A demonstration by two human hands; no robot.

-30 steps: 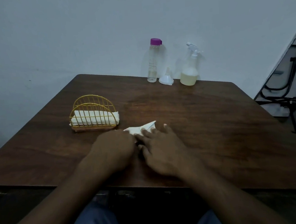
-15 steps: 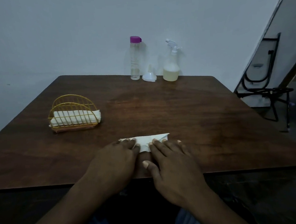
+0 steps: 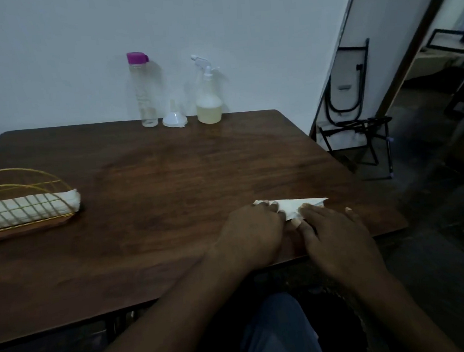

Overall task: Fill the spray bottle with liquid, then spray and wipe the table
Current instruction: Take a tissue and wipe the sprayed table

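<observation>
A folded white napkin (image 3: 296,206) lies flat on the dark wooden table (image 3: 170,180), near its front right edge. My left hand (image 3: 252,229) presses on the napkin's left end, fingertips bent down onto it. My right hand (image 3: 336,234) lies flat on its right part with the fingers spread. At the back of the table by the wall stands the spray bottle (image 3: 208,95), white trigger head on, yellowish liquid in its lower part. Beside it are an upturned white funnel (image 3: 174,118) and a clear bottle with a purple cap (image 3: 145,91).
A gold wire napkin holder (image 3: 27,206) with white napkins stands at the left edge. The white wall runs behind the table. Right of the table, folded black-framed chairs (image 3: 349,107) lean by a doorway. My knees are below the table's front edge.
Both hands have slid the napkin to the right along the front of the table, away from the napkin holder. The bottles and funnel have not moved.
</observation>
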